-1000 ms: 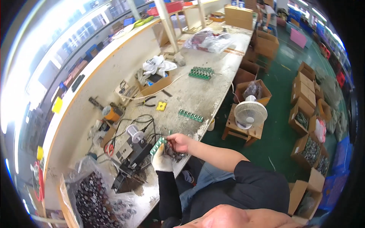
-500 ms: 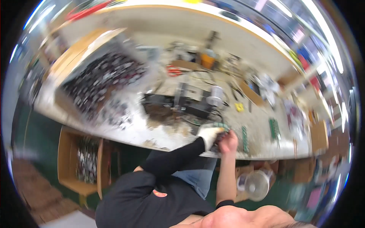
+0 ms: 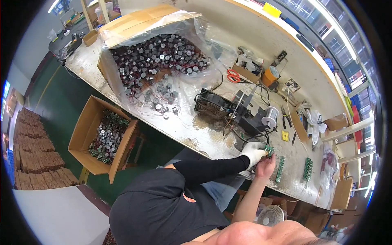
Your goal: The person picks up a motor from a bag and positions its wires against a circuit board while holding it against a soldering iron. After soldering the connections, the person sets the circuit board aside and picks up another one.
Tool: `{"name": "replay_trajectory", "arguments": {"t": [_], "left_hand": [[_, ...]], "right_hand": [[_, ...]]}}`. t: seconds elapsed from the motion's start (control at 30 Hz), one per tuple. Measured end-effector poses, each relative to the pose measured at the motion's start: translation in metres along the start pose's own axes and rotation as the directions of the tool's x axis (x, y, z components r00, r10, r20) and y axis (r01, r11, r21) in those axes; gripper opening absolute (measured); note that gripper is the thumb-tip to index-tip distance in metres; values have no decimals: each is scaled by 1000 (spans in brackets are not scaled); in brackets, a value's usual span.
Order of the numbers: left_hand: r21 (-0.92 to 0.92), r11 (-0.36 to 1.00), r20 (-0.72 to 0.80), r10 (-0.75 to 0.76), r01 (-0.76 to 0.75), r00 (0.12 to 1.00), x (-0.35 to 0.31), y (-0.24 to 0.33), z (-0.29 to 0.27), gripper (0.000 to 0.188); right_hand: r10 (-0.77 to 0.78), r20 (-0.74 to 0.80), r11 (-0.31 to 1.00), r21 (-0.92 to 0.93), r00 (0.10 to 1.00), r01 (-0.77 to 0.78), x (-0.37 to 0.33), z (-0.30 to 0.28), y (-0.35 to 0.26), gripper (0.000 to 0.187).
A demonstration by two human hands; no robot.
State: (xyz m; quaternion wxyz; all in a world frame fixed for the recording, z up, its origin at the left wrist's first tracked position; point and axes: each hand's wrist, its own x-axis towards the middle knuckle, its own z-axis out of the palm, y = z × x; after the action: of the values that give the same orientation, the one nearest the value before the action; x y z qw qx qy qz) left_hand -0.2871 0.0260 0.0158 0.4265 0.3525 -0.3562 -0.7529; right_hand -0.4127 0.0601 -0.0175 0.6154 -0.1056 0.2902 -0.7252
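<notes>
My left hand (image 3: 253, 154), in a white glove, pinches a green circuit board (image 3: 269, 150) near the front edge of the bench. My bare right hand (image 3: 266, 166) is closed at the near side of the same board, its fingers partly hidden. Beyond the hands stands a black soldering machine (image 3: 244, 114) with a spool of solder wire (image 3: 270, 117) and a black fan (image 3: 211, 104). To the right of my hands lie a strip of green circuit boards (image 3: 279, 169) and another group of green boards (image 3: 308, 169).
A plastic-lined carton (image 3: 107, 73) of small round motors with wires fills the bench's left. On the floor sits an open carton (image 3: 83, 141) of motors with boards. Red-handled scissors (image 3: 233, 76), pliers (image 3: 287, 117) and a yellow sponge (image 3: 285, 135) lie at the back.
My view has turned, so the bench now slopes down to the right and looks sharper. Both hands stay together at the green circuit board.
</notes>
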Motion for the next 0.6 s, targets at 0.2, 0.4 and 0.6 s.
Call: {"name": "replay_trajectory", "arguments": {"t": [0.2, 0.4, 0.6], "left_hand": [[202, 979, 47, 18, -28, 999, -5, 13, 0, 21], [-405, 873, 219, -196, 272, 956, 14, -16, 1, 19], [881, 340, 244, 270, -330, 931, -1, -4, -7, 81]], "right_hand": [[-169, -8, 963, -215, 986, 163, -4, -3, -1, 22], [115, 88, 991, 64, 990, -121, 8, -37, -9, 33], [-293, -145, 789, -595, 945, 153, -24, 15, 9, 30]]}}
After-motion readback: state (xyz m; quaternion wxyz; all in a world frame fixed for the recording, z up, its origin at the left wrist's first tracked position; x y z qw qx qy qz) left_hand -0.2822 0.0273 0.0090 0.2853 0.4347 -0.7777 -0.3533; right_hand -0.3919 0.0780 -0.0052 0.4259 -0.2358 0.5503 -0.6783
